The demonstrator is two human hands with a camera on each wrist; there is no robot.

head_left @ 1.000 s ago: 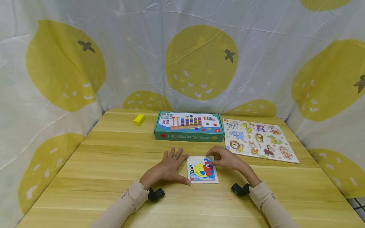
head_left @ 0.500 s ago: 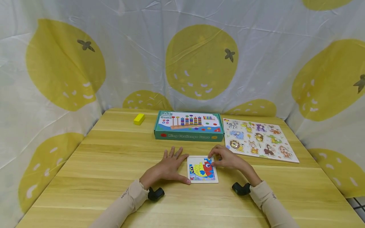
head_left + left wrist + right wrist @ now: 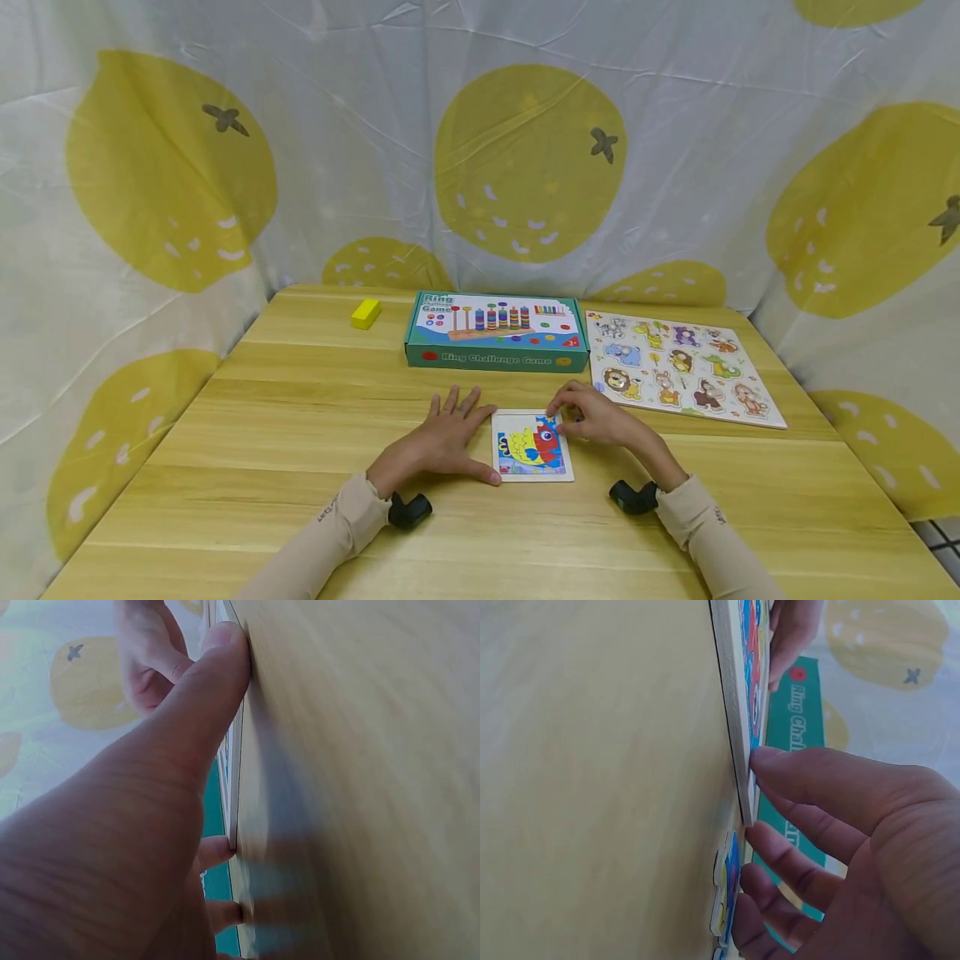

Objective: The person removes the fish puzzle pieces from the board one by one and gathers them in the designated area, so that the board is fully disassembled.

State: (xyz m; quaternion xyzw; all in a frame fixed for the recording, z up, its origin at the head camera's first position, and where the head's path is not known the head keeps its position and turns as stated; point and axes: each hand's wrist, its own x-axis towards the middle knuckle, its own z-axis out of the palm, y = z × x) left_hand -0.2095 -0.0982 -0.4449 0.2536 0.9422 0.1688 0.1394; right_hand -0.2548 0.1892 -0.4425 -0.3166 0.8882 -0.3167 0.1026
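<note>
A small white-framed jigsaw tray [image 3: 536,478] with a yellow and red fish picture lies flat on the table. Its upper left area shows bare white. My left hand [image 3: 442,442] rests at the tray's left side, fingers spread, with thumb at the lower corner and index finger at the upper one. At the upper right corner, the thumb and index finger of my right hand [image 3: 592,414] pinch a blue jigsaw piece [image 3: 552,422] on the tray. Loose blue and yellow jigsaw pieces [image 3: 726,889] lie on the table under my right fingers, mostly hidden in the head view.
Behind the tray stands a green Ring Challenge Game box [image 3: 497,360]. An animal puzzle board [image 3: 682,367] lies to its right. A yellow block [image 3: 366,314] sits at the back left of the wooden table [image 3: 300,433], before a fruit-print curtain [image 3: 360,167].
My right hand has shifted slightly to the right at the tray's upper right corner, then stayed there. The left hand and the tray hold their place.
</note>
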